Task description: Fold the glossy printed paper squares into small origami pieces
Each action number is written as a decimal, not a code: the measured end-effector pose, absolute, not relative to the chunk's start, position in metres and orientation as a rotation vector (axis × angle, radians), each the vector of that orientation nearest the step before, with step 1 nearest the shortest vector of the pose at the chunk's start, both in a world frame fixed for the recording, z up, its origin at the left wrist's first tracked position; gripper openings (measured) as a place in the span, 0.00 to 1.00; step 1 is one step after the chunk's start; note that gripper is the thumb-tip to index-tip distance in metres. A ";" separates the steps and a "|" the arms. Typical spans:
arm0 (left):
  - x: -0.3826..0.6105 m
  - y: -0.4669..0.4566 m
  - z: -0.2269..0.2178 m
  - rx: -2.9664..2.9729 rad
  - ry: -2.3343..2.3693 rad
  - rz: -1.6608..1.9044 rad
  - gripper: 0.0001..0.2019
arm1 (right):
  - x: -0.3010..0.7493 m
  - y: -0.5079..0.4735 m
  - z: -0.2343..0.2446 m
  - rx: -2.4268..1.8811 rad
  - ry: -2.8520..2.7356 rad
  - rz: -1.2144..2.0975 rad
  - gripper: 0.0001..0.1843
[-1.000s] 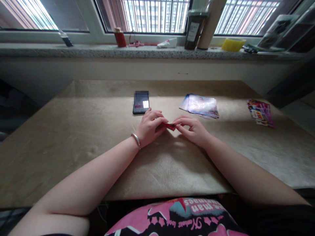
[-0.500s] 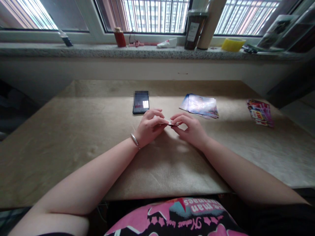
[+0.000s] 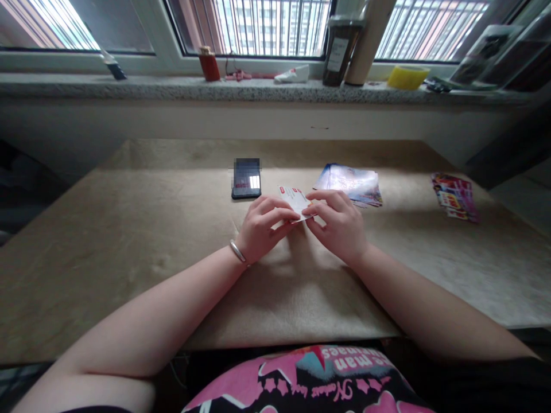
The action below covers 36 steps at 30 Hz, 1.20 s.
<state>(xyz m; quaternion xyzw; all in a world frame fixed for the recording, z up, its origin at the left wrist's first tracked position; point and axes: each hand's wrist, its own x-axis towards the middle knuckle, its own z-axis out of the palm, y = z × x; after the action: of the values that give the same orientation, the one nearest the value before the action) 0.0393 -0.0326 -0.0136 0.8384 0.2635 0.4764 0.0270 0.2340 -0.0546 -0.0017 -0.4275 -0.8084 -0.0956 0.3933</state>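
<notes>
Head view: Two bare hands meet over a pale brown tabletop (image 3: 142, 246), holding a white printed paper (image 3: 293, 198) between them. Half a second ago the paper shows almost edge-on, a thin line; now its white face tips up toward the camera, with small red blocks along the far edge. That change seems to put the printed side in view for handling, a judgement from its angle alone.

The left hand (image 3: 264, 225), a silver bangle (image 3: 236, 251) at its wrist, has its grip closed to a pinch, thumb below and fingers above, on the paper's near left part. The right hand (image 3: 340, 223) likewise pinches the right side, its fingers laid partly over the sheet.

Beyond the left hand lies a dark phone (image 3: 247, 182), its upper part blurred out. Just past the right hand sits a stack of bluish sheets (image 3: 353, 180); well to the right, a group of red-and-purple cards (image 3: 457, 198).

Print on paper, sheets and cards is too small to read. On the shirt (image 3: 318, 384), "man" can be made out. A jar (image 3: 340, 51) on the windowsill carries an illegible white label.
</notes>
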 end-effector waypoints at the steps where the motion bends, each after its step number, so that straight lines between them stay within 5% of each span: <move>1: 0.039 -0.032 -0.015 2.568 0.814 1.485 0.02 | 0.234 -0.054 -0.002 -1.067 -2.044 -0.222 0.05; 15: 0.035 -0.027 -0.018 2.321 0.797 1.505 0.03 | 0.240 -0.045 -0.004 -0.905 -1.973 0.056 0.03; 36: 0.034 -0.027 -0.017 2.286 0.739 1.529 0.03 | 0.239 -0.048 -0.002 -0.808 -2.028 0.043 0.06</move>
<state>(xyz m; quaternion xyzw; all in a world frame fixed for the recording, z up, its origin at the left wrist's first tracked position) 0.0341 -0.0267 -0.0173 0.7940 0.2568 0.5312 0.1462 0.2394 -0.0478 -0.0017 -0.3285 -0.8242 0.0175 0.4610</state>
